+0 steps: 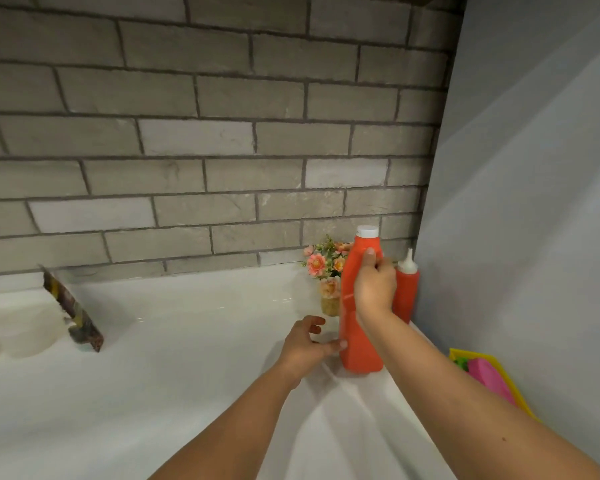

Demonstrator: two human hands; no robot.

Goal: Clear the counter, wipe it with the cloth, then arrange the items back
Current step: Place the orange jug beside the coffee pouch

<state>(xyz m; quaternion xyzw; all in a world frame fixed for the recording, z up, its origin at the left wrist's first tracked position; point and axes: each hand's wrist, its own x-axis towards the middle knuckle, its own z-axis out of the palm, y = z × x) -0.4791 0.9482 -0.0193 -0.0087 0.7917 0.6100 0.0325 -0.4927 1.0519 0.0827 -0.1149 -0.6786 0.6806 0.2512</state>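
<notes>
A tall red bottle (pixel 355 344) with a white cap stands upright on the white counter (pixel 187 358) at the right. My right hand (pixel 374 285) grips its upper body, thumb on the front. My left hand (pixel 307 342) is at its lower left side, thumb touching the bottle, fingers spread and relaxed. Behind it stands a smaller red squeeze bottle (pixel 406 289) with a white nozzle. A small pot of pink flowers (pixel 328 271) sits just left of the tall bottle, against the wall.
A grey brick wall (pixel 205 150) backs the counter. A grey panel (pixel 534 202) closes the right side. A dark printed packet (pixel 71 308) leans upright at the left. A yellow tray (pixel 513 386) with pink and green items sits off the counter's right edge.
</notes>
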